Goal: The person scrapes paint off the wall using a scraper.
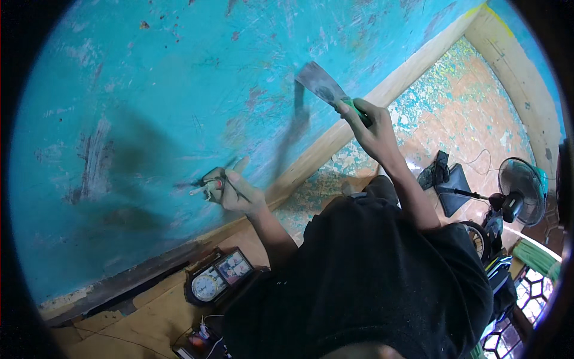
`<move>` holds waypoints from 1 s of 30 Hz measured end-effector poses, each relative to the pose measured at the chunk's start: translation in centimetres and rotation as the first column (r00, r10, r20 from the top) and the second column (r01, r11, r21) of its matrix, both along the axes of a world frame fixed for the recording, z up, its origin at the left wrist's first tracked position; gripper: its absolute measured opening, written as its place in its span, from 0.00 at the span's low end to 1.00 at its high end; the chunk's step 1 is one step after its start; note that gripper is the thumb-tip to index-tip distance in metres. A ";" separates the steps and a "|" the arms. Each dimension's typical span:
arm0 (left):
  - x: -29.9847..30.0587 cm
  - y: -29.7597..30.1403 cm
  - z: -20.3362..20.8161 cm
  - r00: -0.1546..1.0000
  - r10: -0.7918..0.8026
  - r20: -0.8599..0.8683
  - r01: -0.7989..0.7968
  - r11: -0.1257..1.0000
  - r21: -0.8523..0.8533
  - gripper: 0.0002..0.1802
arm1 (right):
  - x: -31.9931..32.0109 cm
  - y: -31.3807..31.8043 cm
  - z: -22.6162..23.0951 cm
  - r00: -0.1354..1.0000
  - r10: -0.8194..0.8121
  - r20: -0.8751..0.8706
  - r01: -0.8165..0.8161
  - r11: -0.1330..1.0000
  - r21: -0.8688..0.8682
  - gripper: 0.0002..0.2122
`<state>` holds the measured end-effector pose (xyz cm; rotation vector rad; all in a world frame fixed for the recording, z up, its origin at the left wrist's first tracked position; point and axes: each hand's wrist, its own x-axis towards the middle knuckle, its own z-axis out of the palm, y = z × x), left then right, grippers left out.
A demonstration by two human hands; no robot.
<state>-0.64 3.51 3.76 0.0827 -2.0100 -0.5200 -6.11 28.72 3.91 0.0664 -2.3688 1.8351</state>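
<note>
The scraper (323, 84) is at the blue wall (179, 60), its broad grey blade pointing up and to the left, with a shadow falling just beside it. I cannot tell whether the blade's edge actually touches the paint. The right hand (375, 131) grips the green handle, fingers wrapped around it and the thumb laid along it toward the blade (the blade itself looks smudged and dusty).

Lower and to the left, the left hand (239, 194) is near the wall, its fingers bent around a small greyish thing (213, 185) with a reddish spot (too unclear to name). One finger sticks up, away from the rest.

The wall is scuffed and scratched, with a dark, streaky patch to the left. A tan border (412, 72) runs along its foot, and past that the floor (478, 84) is speckled with pale and bluish flecks. The person's black shirt (371, 275) fills the lower middle. A clock (206, 286) with a picture panel lies to the left of it; to the right are a fan (522, 190) and part of a wheel (476, 239).
</note>
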 end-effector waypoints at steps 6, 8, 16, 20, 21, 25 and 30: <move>-0.7 -0.4 0.2 0.996 -0.073 -0.044 0.067 0.991 -0.117 0.26 | -0.2 -0.3 0.8 0.997 0.034 0.069 -0.036 0.999 0.016 0.19; -0.2 0.0 0.1 0.997 -0.064 -0.040 0.063 0.997 -0.047 0.25 | 0.2 -0.5 1.0 0.999 0.039 0.008 -0.039 0.999 -0.010 0.20; -0.1 -0.3 0.2 0.999 -0.032 -0.004 0.032 0.999 -0.037 0.22 | 0.3 0.1 -4.3 0.991 0.079 0.110 -0.079 0.997 -0.004 0.21; -0.7 -0.6 0.2 0.993 -0.090 -0.078 0.086 0.995 -0.048 0.22 | 0.5 0.4 -7.6 0.987 0.094 0.130 -0.105 0.991 0.078 0.21; -0.5 -0.7 -0.1 0.994 -0.093 -0.053 0.091 0.995 -0.046 0.23 | 0.6 0.3 -7.3 0.984 0.097 0.152 -0.117 0.985 0.124 0.21; -0.7 -1.0 -0.3 0.992 -0.106 -0.062 0.098 0.989 -0.115 0.25 | 1.1 -0.4 -5.7 0.982 0.134 0.132 -0.134 0.991 -0.010 0.21; -0.8 0.1 0.3 0.996 -0.079 -0.041 0.075 0.994 -0.081 0.26 | -0.1 -3.2 -2.5 0.969 0.247 0.024 -0.248 0.968 0.049 0.18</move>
